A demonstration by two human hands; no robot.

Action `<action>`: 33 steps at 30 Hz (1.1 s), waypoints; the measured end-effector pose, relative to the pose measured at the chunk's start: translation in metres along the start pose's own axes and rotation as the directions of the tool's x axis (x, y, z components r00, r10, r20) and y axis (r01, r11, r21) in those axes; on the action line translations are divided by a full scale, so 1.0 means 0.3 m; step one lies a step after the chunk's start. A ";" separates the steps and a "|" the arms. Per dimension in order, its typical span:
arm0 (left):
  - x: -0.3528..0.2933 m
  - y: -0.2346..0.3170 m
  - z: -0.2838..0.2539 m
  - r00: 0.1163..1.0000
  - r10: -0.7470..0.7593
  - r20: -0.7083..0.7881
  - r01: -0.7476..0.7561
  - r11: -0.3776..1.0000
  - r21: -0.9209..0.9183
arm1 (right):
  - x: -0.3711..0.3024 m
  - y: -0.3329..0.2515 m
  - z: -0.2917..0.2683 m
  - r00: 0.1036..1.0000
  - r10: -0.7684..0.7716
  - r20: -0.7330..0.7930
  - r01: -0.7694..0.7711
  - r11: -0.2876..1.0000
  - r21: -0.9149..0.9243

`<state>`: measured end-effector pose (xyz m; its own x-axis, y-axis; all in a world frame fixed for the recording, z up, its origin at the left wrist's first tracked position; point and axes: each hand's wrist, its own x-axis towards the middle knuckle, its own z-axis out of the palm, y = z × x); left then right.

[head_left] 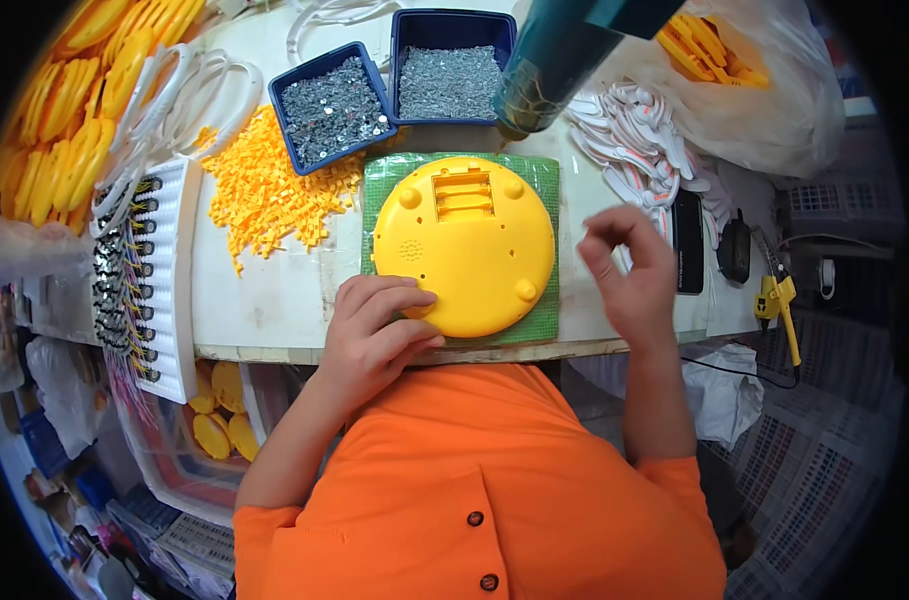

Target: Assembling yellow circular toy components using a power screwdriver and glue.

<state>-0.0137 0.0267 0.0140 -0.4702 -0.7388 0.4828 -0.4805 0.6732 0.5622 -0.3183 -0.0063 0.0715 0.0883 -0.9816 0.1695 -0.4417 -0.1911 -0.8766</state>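
A round yellow plastic casing (475, 262) lies on a green mat (548, 318) near the table's front edge. Its upper part has an open rectangular battery compartment (465, 198); small holes and round knobs dot the surface. My left hand (380, 322) grips the casing's lower left rim, fingers on top. To the right of the casing, apart from it, my right hand (638, 275) is raised with thumb and forefinger pinched together. Whatever may be between those fingertips is too small to make out. Above the mat's far edge hangs a teal cylindrical tool (565, 60), its tip pointing down.
Two blue bins (399, 75) of small metal screws stand at the back. Small yellow pieces (280, 190) are heaped left of the mat, beside a white foam tray (180, 280) with wired parts. White straps (640, 140), a phone (689, 240) and a yellow glue gun (778, 300) are on the right.
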 end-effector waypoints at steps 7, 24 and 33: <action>0.026 -0.006 -0.017 1.000 0.010 0.005 -0.010 1.000 -0.017 | 0.307 -0.174 0.065 0.903 -0.406 -0.139 0.429 0.865 0.259; 0.288 -0.024 -0.150 0.845 0.098 0.527 -0.127 0.992 0.020 | 0.192 -0.116 0.032 0.963 -0.172 0.206 -0.024 0.710 0.704; 0.439 -0.130 -0.037 0.993 0.037 0.108 -0.046 0.996 0.078 | 0.160 -0.135 0.097 0.977 -0.190 0.099 0.011 0.503 0.864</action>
<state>-0.0485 -0.0972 0.0631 -0.5650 -0.7053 0.4282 -0.5144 0.7069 0.4855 -0.2702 -0.0458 0.1019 0.2585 -0.9221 0.2878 0.5506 -0.1042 -0.8282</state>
